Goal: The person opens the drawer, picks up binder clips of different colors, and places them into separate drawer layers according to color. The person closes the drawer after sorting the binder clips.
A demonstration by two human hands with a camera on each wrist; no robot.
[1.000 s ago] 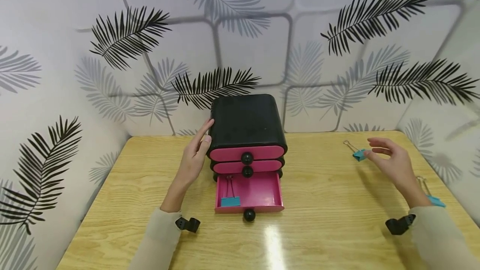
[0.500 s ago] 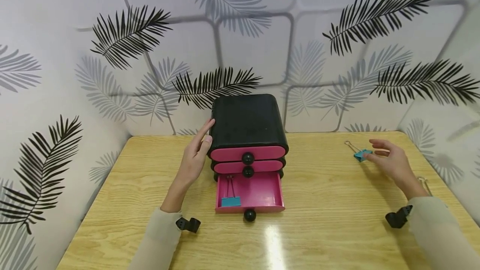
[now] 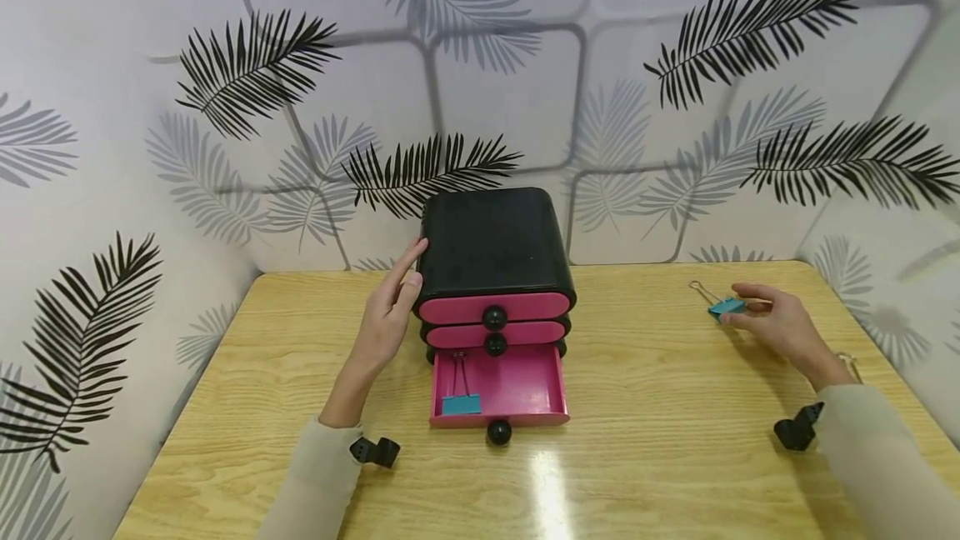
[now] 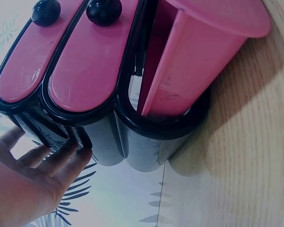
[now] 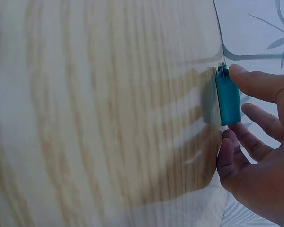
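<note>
A small black cabinet with pink drawers stands at the back middle of the table. My left hand rests against its left side with fingers extended; the left wrist view shows those fingers along the black casing. The bottom drawer is pulled out, and a teal binder clip lies in its left part. At the right, my right hand pinches another teal binder clip by its body, wire handles pointing away. In the right wrist view, thumb and finger are at opposite ends of this clip, close over the table.
Behind my right wrist, the wire handle of a further clip shows, its body hidden by the sleeve. The wooden table meets a leaf-patterned wall at the back. Black round knobs stick out from the drawers.
My right hand has lowered slightly onto the clip, and its thumb and finger have closed on the clip's body. The left hand, cabinet and drawer stay as they were.
</note>
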